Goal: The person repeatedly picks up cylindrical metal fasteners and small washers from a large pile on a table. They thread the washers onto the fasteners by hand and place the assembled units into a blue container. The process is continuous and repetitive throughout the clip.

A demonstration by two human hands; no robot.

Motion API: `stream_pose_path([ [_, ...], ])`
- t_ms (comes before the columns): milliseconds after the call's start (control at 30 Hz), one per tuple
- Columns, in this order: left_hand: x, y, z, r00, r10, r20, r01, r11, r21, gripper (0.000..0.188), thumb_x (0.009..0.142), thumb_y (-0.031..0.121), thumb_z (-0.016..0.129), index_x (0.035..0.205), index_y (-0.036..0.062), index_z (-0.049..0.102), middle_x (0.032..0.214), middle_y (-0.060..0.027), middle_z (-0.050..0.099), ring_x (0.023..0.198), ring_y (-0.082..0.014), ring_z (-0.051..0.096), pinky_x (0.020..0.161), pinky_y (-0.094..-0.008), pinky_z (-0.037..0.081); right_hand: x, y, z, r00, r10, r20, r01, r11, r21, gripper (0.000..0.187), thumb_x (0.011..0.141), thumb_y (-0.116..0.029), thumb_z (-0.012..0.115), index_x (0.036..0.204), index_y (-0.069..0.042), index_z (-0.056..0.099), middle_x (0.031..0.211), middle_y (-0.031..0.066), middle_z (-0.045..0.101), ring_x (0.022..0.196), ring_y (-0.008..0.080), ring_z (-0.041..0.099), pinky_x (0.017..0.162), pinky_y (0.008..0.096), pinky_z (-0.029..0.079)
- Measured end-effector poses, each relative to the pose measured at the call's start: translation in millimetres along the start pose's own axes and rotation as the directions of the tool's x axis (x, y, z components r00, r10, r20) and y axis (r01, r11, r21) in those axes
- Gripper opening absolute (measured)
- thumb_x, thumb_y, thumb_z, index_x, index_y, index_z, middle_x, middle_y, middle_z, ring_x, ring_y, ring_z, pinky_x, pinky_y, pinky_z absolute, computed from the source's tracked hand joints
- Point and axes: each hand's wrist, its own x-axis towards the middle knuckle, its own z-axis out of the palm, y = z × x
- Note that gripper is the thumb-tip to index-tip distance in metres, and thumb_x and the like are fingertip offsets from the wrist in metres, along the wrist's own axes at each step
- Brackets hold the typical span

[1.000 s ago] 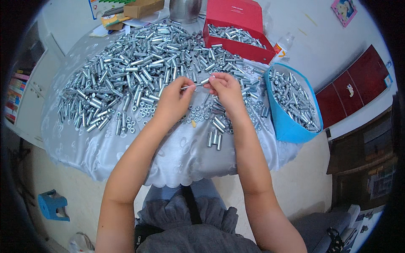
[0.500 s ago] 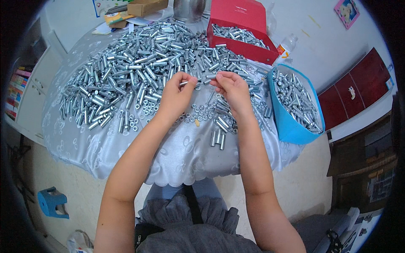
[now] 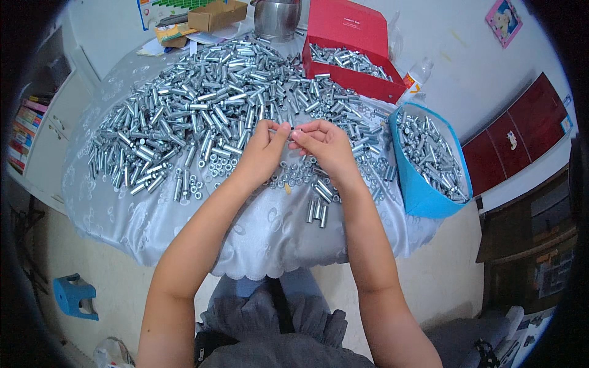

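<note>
Over the near part of the table my left hand [image 3: 265, 150] and my right hand [image 3: 329, 147] meet at the fingertips. My left thumb and fingers pinch a slim metal bolt, mostly covered by the fingers. The right thumb and forefinger close on a small metal piece at the bolt's end; its kind is hidden. Behind both hands spreads a large heap of silvery sleeve anchor bolts [image 3: 211, 92]. Loose hex nuts [image 3: 222, 164] lie beside my left forearm, with more between my wrists. Several short metal sleeves [image 3: 317, 211] stand near my right forearm.
A blue fabric bin [image 3: 423, 205] full of bolts stands at the right table edge. Behind it are an open red box [image 3: 362, 80] with more bolts and a plastic bottle [image 3: 417, 76]. A metal pot [image 3: 277, 21] and a cardboard box [image 3: 218, 15] sit at the back.
My right hand has moved left and slightly down, and my left hand a little right. Their fingertips, apart before, now come together around the metal pieces.
</note>
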Motion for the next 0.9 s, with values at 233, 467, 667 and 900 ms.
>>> stream_pose_path([
  [233,-2.3,13.3,1.7,0.961,-0.163,0.225,0.245,0.88,-0.408,0.039,0.087,0.041,0.047,0.098,0.0037,0.044,0.072,-0.0011,0.05,0.054,-0.0053,0.041,0.048,-0.0193,0.034,1.4,11.4,3.2,0.994,-0.075,0.078,0.075,0.997,0.002,0.016,0.076,-0.005,0.064,0.089,0.002,0.057,0.079,0.0065,0.063,0.07,0.0092,0.058,0.061,0.0211,0.046],
  [467,-1.8,22.1,-7.6,0.918,-0.225,0.328,0.333,0.885,-0.325,0.036,0.087,0.04,0.049,0.09,0.005,0.049,0.067,0.0001,0.051,0.047,-0.0049,0.037,0.041,-0.0198,0.03,-0.2,5.4,2.5,0.995,-0.083,0.048,0.084,0.996,-0.028,0.023,0.077,-0.007,0.063,0.097,0.003,0.061,0.084,0.0078,0.063,0.072,0.0104,0.058,0.065,0.0216,0.047],
  [667,-6.1,34.2,-10.9,0.903,-0.257,0.344,0.373,0.867,-0.331,0.029,0.087,0.038,0.049,0.084,0.0094,0.052,0.06,0.0072,0.037,0.045,-0.002,0.026,0.04,-0.0192,0.019,-1.9,-1.2,2.7,0.991,-0.136,0.01,0.135,0.991,0.019,0.018,0.075,-0.004,0.065,0.092,0.002,0.061,0.082,0.0061,0.062,0.073,0.0096,0.058,0.066,0.0206,0.046],
  [900,-5.4,44.7,-14.8,0.925,-0.202,0.321,0.314,0.883,-0.349,0.024,0.087,0.031,0.053,0.077,0.0081,0.055,0.052,0.0082,0.032,0.042,-0.0031,0.026,0.04,-0.0204,0.02,-1.4,-5.4,-5.8,0.981,-0.181,0.067,0.181,0.983,0.001,0.017,0.074,-0.004,0.066,0.089,0.0,0.061,0.081,0.0043,0.062,0.072,0.0071,0.057,0.065,0.0192,0.045],
])
